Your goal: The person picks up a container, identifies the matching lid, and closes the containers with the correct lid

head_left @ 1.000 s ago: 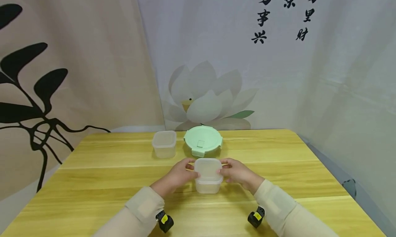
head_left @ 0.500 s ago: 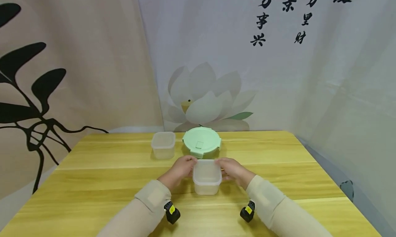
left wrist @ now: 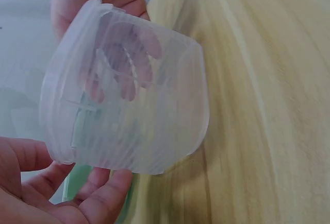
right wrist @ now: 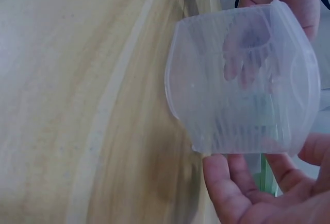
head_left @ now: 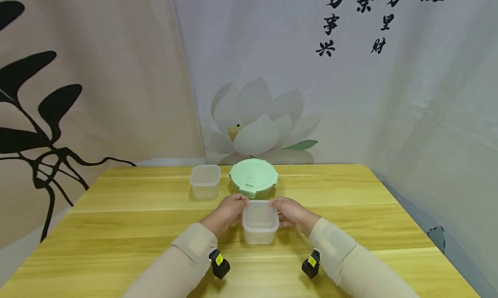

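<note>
A small square translucent plastic container [head_left: 260, 223] stands on the wooden table [head_left: 136, 220], near the middle. My left hand [head_left: 227, 210] grips its left side and my right hand [head_left: 291, 212] grips its right side, with the fingers reaching toward the far top corners. In the left wrist view the container [left wrist: 129, 105] fills the frame. My left hand [left wrist: 77, 198] is below it, and the right hand's fingers [left wrist: 126, 62] show through the plastic. In the right wrist view the container [right wrist: 242, 80] sits above my right hand [right wrist: 247, 193]. I cannot tell whether anything is inside.
A second square translucent container [head_left: 205, 181] stands behind and to the left. Beside it is a round container with a pale green clip lid [head_left: 253, 177]. Printed curtains hang close behind the table and along its right edge [head_left: 404, 211].
A second ago the container's top sat askew; now it lies level on the body. Both hands have slid a little toward the far corners and drawn slightly nearer to me.
</note>
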Tool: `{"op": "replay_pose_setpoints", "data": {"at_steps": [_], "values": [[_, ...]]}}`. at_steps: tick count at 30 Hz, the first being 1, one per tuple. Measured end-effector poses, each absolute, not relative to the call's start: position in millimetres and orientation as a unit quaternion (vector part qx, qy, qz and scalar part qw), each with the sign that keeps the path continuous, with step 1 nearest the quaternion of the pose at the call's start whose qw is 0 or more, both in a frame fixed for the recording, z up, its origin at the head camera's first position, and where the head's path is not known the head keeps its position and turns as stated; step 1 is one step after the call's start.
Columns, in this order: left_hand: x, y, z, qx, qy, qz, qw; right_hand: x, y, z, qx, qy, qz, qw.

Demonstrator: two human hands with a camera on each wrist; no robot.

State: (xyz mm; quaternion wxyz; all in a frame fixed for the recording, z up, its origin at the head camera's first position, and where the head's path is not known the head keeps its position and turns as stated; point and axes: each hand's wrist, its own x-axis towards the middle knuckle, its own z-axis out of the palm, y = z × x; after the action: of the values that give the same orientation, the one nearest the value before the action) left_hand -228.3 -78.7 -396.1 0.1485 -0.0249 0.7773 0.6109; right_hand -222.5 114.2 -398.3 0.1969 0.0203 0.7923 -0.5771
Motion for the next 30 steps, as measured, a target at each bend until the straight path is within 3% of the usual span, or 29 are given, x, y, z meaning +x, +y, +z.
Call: {"op": "replay_pose_setpoints", "data": {"at_steps": [10, 30], "values": [[-229.8, -77.3, -393.3, -0.035, 0.772, 0.610, 0.173, -222.3, 115.0, -398.6, 0.030, 0.788, -0.578, 0.210], [-222.4, -77.8, -393.5, -0.025, 0.772, 0.619, 0.142, -209.4, 115.8, -399.7, 0.030, 0.778, -0.598, 0.188]]}}
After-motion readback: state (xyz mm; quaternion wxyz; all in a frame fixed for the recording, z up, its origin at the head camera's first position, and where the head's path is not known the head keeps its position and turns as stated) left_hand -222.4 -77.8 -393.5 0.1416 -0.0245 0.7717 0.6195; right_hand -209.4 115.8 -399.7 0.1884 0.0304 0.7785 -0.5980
